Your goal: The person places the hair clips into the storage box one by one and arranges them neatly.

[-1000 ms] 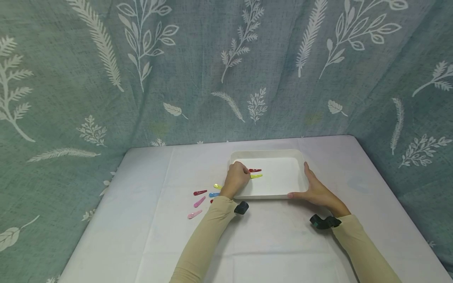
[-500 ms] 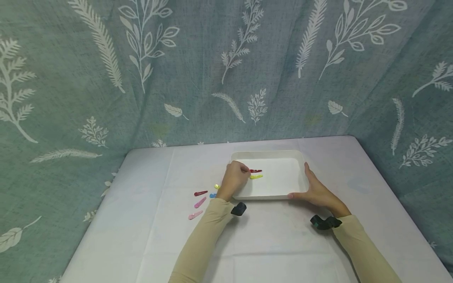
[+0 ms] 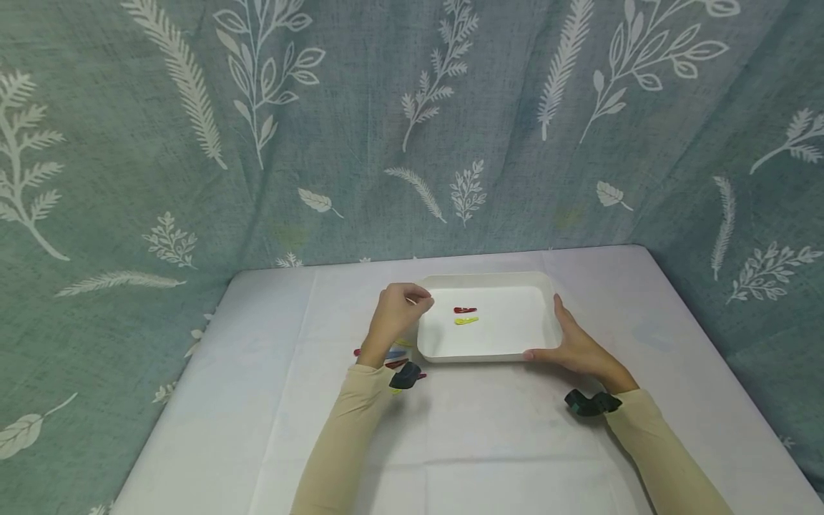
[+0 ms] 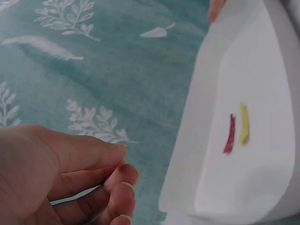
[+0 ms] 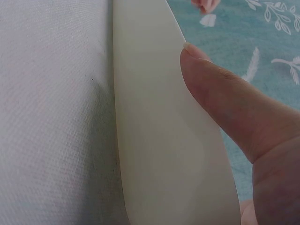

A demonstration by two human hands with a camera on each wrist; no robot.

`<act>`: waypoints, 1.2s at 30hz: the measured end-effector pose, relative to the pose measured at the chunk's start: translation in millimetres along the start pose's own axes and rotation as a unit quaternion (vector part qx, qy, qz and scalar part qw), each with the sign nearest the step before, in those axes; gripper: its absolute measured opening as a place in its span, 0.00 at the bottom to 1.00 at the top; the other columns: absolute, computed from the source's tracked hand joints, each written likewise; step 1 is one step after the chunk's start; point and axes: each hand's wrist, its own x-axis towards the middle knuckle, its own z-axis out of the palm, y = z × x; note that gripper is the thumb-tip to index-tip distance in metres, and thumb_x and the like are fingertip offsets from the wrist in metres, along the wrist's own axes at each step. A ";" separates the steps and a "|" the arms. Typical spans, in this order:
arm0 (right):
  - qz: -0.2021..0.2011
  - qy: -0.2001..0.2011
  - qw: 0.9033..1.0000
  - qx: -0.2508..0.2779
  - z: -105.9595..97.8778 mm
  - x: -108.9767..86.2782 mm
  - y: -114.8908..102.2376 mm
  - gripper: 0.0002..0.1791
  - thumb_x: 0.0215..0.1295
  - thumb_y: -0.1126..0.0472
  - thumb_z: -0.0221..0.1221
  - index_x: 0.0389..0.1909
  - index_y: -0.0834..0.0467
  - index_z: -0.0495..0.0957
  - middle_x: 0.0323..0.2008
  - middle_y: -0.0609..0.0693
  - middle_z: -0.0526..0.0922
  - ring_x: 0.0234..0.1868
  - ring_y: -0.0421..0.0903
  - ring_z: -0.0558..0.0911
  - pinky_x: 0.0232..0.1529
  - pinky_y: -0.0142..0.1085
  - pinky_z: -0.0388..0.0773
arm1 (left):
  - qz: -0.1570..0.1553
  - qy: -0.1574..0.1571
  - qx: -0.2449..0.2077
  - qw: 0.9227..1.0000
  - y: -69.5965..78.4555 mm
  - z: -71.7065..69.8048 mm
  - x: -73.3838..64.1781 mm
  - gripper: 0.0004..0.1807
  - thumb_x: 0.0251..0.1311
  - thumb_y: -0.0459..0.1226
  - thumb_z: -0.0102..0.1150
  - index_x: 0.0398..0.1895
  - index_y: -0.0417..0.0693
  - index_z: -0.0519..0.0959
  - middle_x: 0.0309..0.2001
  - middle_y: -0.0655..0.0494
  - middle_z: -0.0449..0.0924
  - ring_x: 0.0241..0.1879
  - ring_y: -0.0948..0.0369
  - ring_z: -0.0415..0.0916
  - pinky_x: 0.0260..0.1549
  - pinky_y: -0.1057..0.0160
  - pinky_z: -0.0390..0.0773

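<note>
A white tray (image 3: 489, 357) lies on the table, holding a red hair clip (image 3: 465, 310) and a yellow hair clip (image 3: 466, 321) side by side. Just left of the tray's left rim is my left hand (image 3: 394, 315), raised, its fingers loosely bent toward the thumb. Nothing shows between those fingertips (image 4: 124, 176) in the left wrist view. My right hand (image 3: 576, 348) rests at the tray's near right corner, fingers straight along the side and thumb along the front. In the right wrist view that thumb (image 5: 220, 89) touches the rim.
More hair clips lie on the table left of the tray, partly hidden beneath my left forearm, among them a blue clip (image 3: 395, 355) and a dark red clip (image 3: 396, 363). A white cloth (image 3: 489, 443) covers the table. Behind hangs a leaf-patterned green curtain (image 3: 360, 129).
My left hand has drawn back leftward out of the tray, leaving the red and yellow hair clips in view there. The right hand and tray have stayed in place.
</note>
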 end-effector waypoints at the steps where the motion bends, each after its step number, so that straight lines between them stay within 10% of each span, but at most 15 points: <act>1: 0.001 0.000 1.000 0.000 -0.1 -0.1 0.0 0.82 0.50 0.41 0.78 0.81 0.57 0.19 0.82 0.71 0.29 0.81 0.76 0.38 0.75 0.72 0.44 | -0.001 0.002 0.000 1.000 -1.2 -3.8 -1.4 0.09 0.68 0.40 0.65 0.43 0.44 0.89 0.43 0.48 0.90 0.42 0.53 0.85 0.40 0.56 0.84; 20: -0.002 0.002 1.000 -0.004 0.2 0.7 4.5 0.81 0.52 0.40 0.77 0.81 0.57 0.18 0.82 0.70 0.27 0.81 0.75 0.36 0.75 0.72 0.42 | -0.052 0.063 -0.028 0.996 -26.7 -34.5 -26.9 0.14 0.68 0.44 0.65 0.47 0.45 0.88 0.45 0.47 0.88 0.44 0.52 0.83 0.44 0.52 0.82; 36: -0.004 -0.001 1.000 -0.003 -0.7 0.3 2.6 0.82 0.51 0.39 0.77 0.81 0.56 0.18 0.82 0.70 0.28 0.81 0.75 0.37 0.75 0.72 0.43 | -0.111 0.034 0.012 0.993 -50.6 -30.2 -26.7 0.16 0.67 0.45 0.66 0.47 0.43 0.87 0.46 0.44 0.88 0.46 0.49 0.85 0.44 0.51 0.85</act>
